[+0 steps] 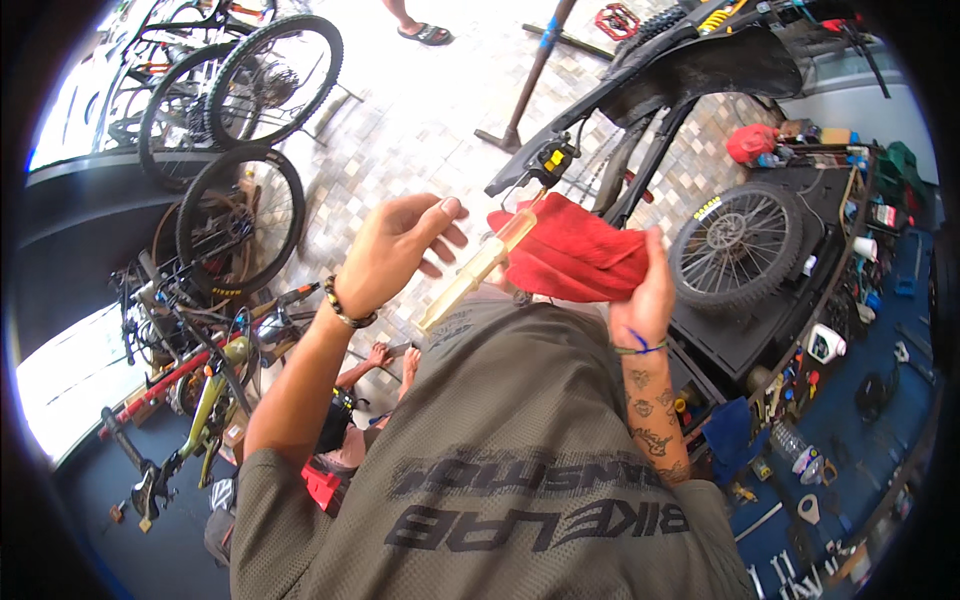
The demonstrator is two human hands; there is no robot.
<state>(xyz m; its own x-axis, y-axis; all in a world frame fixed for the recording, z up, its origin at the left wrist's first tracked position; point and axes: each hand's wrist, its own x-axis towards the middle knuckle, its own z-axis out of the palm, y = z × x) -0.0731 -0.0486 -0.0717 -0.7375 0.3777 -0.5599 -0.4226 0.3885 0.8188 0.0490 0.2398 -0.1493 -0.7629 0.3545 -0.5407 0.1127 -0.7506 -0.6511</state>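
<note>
My right hand (651, 287) holds a bunched red cloth (580, 252), its thumb and fingers wrapped round the right end. The cloth lies just right of a clear syringe (513, 233) with a pale plunger, and its left edge partly meets the barrel. At its upper end the syringe joins a black brake caliper (553, 160) with a yellow part, beside the bicycle frame (640, 165). My left hand (405, 245) hovers left of the syringe, apart from it, fingers loosely bent and spread, holding nothing.
A spoked wheel (735, 245) lies on a black bench at right. Beyond it, a blue tool board (860, 420) carries spanners and bottles. Several bicycles and wheels (240, 215) crowd the left. A stand leg (535, 80) rises from the tiled floor; another person's foot (425, 34) shows far off.
</note>
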